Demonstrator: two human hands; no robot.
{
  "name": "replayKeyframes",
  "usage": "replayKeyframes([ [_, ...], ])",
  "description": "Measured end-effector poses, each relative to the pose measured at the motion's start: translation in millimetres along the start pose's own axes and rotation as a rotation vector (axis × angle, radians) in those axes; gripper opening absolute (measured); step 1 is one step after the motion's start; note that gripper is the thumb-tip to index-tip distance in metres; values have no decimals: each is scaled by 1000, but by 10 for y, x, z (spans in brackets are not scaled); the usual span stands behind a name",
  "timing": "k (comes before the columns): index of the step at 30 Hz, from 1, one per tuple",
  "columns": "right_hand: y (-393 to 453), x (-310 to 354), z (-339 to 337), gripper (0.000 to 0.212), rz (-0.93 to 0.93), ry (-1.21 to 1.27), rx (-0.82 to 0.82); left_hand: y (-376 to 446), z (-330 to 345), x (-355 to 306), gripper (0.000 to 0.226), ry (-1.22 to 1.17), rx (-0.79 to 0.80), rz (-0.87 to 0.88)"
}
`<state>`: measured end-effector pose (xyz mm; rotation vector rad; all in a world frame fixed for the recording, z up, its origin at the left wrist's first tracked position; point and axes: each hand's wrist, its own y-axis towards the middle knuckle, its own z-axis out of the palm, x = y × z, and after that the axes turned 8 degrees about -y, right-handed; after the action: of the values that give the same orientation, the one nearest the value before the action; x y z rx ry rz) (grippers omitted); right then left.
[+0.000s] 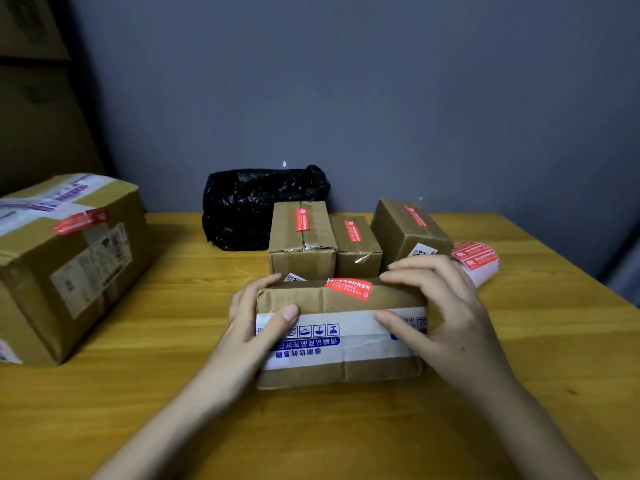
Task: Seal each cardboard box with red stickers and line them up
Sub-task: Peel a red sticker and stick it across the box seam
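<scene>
A flat cardboard box [341,370] with white printed tape lies in front of me, a red sticker [348,288] folded over its far top edge. My left hand [256,317] grips its left end, thumb on the tape. Gripping its right end is my right hand [440,306], fingers over the far edge. Three small boxes stand side by side behind it, each with a red sticker: the left one [302,240], the middle one [356,247], the right one [408,230]. A roll of red stickers [476,259] lies at the right.
A large taped box [69,265] with a red sticker sits at the left on the wooden table [173,393]. A black plastic bag [256,206] lies against the grey wall at the back. Shelves stand at the far left.
</scene>
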<state>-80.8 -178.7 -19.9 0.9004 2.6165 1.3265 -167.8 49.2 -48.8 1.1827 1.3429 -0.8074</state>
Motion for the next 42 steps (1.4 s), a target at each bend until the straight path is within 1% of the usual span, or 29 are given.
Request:
replayKeyframes([
  [2,35,34,22,28,4,-16,17,1,-2,2,55,0,4,-2],
  [6,64,99,49,27,157,18,61,-5,-2,23,57,3,-6,4],
  [9,48,138,81,23,200,23,38,-15,12,41,60,-18,-24,25],
  [15,-3,215,70,24,258,85,12,-43,59,104,72,-60,-97,119],
  [18,-38,241,36,19,288,103,6,-66,88,115,79,-40,-132,211],
  [19,-55,246,17,18,297,107,10,-73,99,105,79,-34,-139,235],
  [22,-100,262,-43,19,335,148,16,-81,126,82,69,-22,-150,295],
  [24,-111,271,-69,18,358,166,14,-73,141,81,68,0,-156,334],
  [29,-119,293,-68,13,380,116,-43,-59,188,67,68,13,-176,356],
  [36,-143,395,-28,11,359,-107,-109,-62,232,90,69,49,-216,370],
  [39,-147,434,-11,8,366,-108,-116,-58,246,91,69,64,-228,389],
  [42,-151,465,-11,6,418,-54,-112,-56,261,93,71,87,-239,411],
])
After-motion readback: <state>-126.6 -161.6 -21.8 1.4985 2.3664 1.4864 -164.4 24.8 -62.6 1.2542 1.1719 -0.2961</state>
